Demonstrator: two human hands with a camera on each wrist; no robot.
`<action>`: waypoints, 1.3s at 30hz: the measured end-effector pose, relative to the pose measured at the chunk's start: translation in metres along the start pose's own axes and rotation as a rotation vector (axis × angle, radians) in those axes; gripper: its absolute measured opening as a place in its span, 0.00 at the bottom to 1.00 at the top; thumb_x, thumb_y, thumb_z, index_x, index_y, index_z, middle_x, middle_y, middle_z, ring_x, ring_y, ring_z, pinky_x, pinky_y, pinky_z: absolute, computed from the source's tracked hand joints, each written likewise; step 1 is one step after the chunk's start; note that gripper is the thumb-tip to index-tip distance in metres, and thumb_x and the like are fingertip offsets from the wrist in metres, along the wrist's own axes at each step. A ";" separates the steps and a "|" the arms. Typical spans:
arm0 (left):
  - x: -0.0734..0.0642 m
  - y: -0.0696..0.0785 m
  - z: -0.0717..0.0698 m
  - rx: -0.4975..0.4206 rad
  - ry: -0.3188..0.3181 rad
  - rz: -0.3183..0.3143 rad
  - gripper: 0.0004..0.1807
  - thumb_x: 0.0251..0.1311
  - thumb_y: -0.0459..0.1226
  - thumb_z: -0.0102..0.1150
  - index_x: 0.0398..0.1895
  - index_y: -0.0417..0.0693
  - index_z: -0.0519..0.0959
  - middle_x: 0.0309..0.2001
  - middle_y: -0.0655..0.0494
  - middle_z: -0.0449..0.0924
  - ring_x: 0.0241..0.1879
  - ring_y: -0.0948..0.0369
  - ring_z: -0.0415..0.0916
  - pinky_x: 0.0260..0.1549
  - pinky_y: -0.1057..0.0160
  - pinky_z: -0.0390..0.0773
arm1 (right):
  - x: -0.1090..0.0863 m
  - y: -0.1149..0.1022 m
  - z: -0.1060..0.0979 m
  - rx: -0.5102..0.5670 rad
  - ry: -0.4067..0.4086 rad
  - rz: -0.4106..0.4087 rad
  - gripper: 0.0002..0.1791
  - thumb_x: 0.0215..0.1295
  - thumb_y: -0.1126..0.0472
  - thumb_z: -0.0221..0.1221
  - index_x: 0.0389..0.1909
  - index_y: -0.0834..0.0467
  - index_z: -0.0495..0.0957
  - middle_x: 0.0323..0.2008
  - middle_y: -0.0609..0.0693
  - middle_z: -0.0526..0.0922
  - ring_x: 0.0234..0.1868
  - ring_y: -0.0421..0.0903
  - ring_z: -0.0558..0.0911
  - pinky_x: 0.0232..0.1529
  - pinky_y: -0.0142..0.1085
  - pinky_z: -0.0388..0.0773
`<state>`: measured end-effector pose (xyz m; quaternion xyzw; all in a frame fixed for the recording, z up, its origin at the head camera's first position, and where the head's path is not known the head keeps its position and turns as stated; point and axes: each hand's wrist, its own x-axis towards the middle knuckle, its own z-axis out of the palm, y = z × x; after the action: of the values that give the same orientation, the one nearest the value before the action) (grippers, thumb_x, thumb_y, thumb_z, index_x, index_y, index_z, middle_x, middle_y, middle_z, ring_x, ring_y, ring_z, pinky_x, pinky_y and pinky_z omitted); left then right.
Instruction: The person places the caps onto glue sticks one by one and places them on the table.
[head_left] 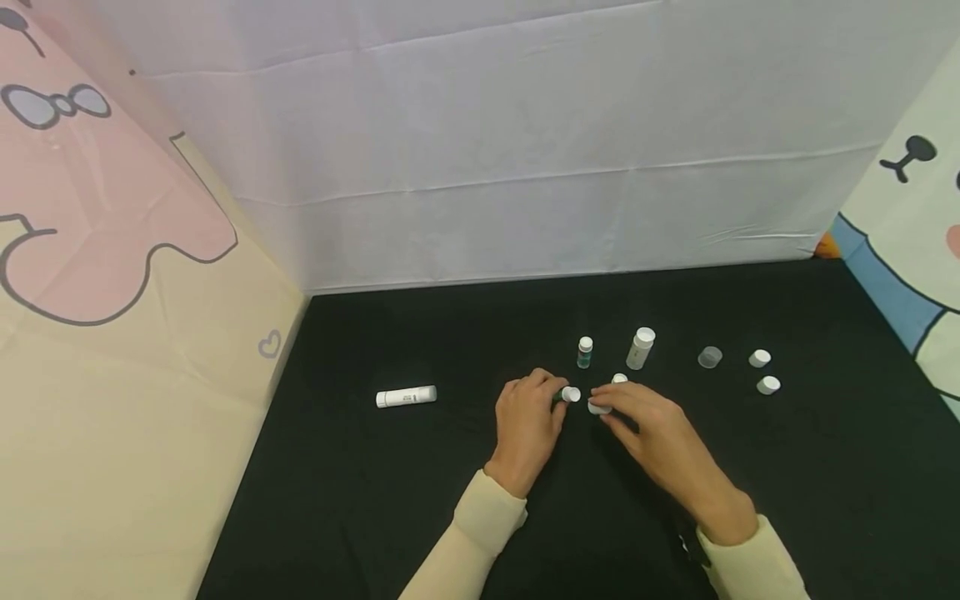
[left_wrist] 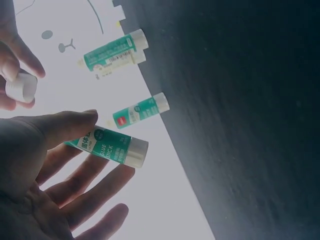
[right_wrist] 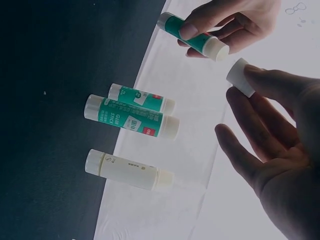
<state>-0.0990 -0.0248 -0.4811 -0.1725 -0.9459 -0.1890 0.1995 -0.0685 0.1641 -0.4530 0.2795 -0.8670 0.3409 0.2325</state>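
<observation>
Left hand (head_left: 528, 429) grips a stick (left_wrist: 112, 145) over the table (head_left: 360, 492), pale end (right_wrist: 218, 50) facing the cap (right_wrist: 239, 76) that the right hand (head_left: 660, 429) pinches, just apart. We'd watch for the cap slipping if the two meet askew, and the same hand, straying, toppling the standing stick (head_left: 619, 378).

In the head view, one standing glue stick (head_left: 619, 379) mostly hidden behind the right hand (head_left: 660, 427).

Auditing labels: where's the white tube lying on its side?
In the head view, the white tube lies left of centre on the black tabletop, between the tabletop's left edge and the left hand, its nearest neighbour.
</observation>
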 end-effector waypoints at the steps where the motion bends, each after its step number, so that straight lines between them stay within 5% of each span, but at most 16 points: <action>1: -0.001 0.001 0.000 0.007 0.003 0.004 0.10 0.55 0.37 0.81 0.40 0.55 0.91 0.39 0.63 0.87 0.39 0.65 0.86 0.48 0.60 0.83 | 0.000 0.000 0.000 0.004 0.002 -0.001 0.24 0.42 0.81 0.78 0.43 0.61 0.89 0.44 0.51 0.90 0.45 0.49 0.88 0.58 0.17 0.70; 21: -0.007 0.010 -0.002 0.034 0.001 0.048 0.10 0.55 0.38 0.81 0.40 0.56 0.92 0.39 0.64 0.87 0.37 0.66 0.86 0.49 0.62 0.83 | 0.004 -0.004 0.005 0.046 0.002 0.003 0.24 0.45 0.81 0.77 0.44 0.62 0.89 0.47 0.52 0.89 0.46 0.49 0.88 0.56 0.18 0.73; 33: -0.007 0.013 -0.005 0.033 0.016 0.055 0.10 0.55 0.38 0.81 0.39 0.56 0.92 0.37 0.64 0.86 0.36 0.66 0.85 0.49 0.62 0.82 | 0.003 -0.001 0.010 0.056 0.000 0.010 0.25 0.43 0.83 0.76 0.44 0.61 0.89 0.46 0.52 0.89 0.47 0.51 0.88 0.71 0.22 0.64; 39: -0.006 0.012 -0.007 0.036 0.028 0.077 0.09 0.56 0.38 0.81 0.40 0.56 0.92 0.37 0.64 0.86 0.35 0.67 0.85 0.48 0.63 0.82 | 0.004 -0.001 0.011 0.046 -0.019 0.017 0.24 0.45 0.82 0.76 0.44 0.61 0.89 0.46 0.51 0.89 0.46 0.50 0.89 0.71 0.22 0.63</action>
<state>-0.0863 -0.0190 -0.4740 -0.2026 -0.9388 -0.1667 0.2231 -0.0734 0.1546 -0.4576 0.2807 -0.8633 0.3602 0.2150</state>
